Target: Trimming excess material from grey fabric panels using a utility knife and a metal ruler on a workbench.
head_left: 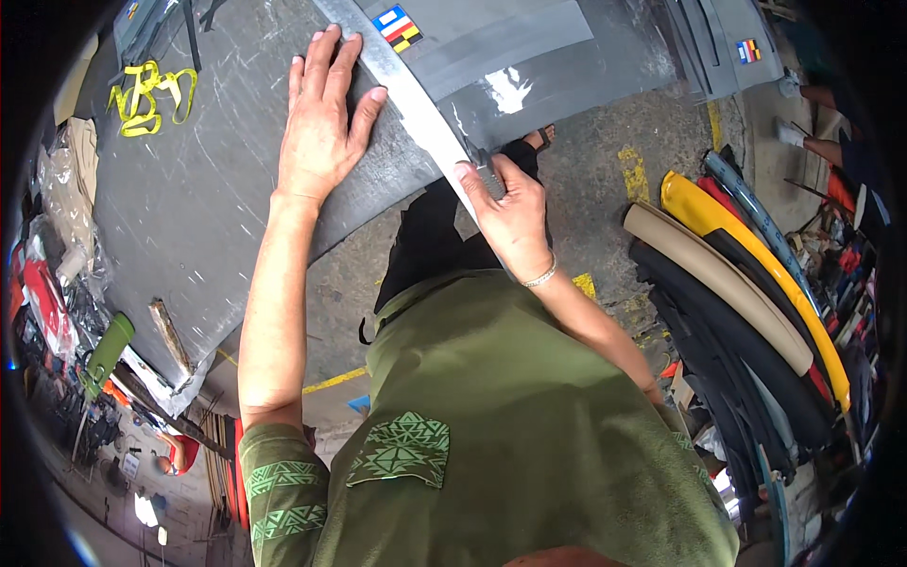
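Observation:
A long metal straightedge (416, 111) runs diagonally over the grey table (170, 217) and past its near edge. My left hand (326, 128) lies flat with its fingers stretched, the fingertips at the straightedge's left side. My right hand (510, 213) is closed round the near end of the straightedge, its thumb on top. A small dark ribbed object (487, 175) shows by the right fingers; I cannot make out its kind or whether the hand holds it. Right of the straightedge lies dark grey sheet material (501, 57) with a colourful patch (397, 28) on it.
A yellow strap (146, 99) lies loosely tangled at the far left. Several material rolls, one yellow (756, 255) and one beige (709, 283), lean on the right. Plastic-wrapped goods (66, 189) crowd the left. At the far right, part of another person (817, 142) shows.

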Demonstrator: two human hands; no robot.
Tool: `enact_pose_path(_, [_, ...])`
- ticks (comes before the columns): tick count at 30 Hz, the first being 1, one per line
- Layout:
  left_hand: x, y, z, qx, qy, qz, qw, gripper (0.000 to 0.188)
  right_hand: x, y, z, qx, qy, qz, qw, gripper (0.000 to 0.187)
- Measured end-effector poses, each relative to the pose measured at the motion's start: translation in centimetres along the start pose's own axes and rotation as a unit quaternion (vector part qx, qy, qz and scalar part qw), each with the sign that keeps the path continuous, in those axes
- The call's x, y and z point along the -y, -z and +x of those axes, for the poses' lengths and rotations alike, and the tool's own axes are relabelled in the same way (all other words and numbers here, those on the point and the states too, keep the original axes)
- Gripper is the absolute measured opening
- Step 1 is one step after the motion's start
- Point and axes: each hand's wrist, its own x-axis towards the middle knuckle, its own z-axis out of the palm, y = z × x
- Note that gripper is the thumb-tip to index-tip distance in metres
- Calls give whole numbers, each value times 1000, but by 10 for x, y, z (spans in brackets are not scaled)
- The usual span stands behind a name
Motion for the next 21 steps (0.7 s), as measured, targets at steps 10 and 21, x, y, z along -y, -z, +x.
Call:
enact_pose_path(10, [2,-4,0,-35,-3,2,999,60,-7,-5,-1,-13,14,-5,1000,23])
enact_pose_path(21, [-1,-3,1,-27,-4,21,999,72,-5,-4,3,-9,7,8,1000,27])
